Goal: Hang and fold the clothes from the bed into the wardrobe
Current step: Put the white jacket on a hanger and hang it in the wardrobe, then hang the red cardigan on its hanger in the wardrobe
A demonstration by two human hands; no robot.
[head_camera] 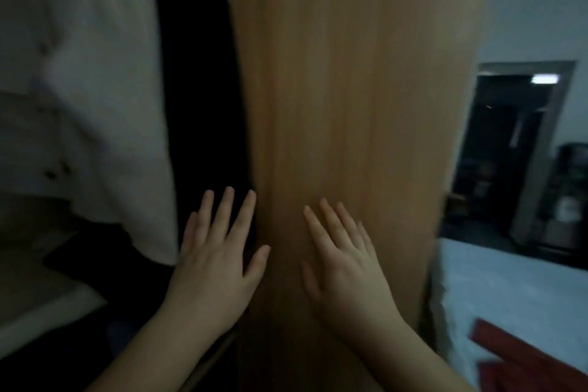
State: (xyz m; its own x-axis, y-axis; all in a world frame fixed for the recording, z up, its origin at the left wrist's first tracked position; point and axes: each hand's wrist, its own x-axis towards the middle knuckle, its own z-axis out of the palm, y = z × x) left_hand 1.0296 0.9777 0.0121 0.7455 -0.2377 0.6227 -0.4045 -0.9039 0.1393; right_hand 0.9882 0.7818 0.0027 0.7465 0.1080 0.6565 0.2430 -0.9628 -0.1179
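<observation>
From the head view, a pale garment (79, 99) with small dark buttons is hanging inside the dark wardrobe opening, up and to the left of the left hand's fingertips; its lower hem is ending just beside the little finger. The wooden wardrobe door (350, 89), orange-brown with a vertical grain, is standing directly ahead of both sets of fingers. The left hand (216, 264) is reaching forward with fingers straight and spread wide, its index fingertip lying at the door's left edge. The right hand (346, 267) is lying flat against the door face, fingers straight and close together, thumb apart. The bed (509, 296) with a red cloth (521, 356) is lying to the right of the right hand.
</observation>
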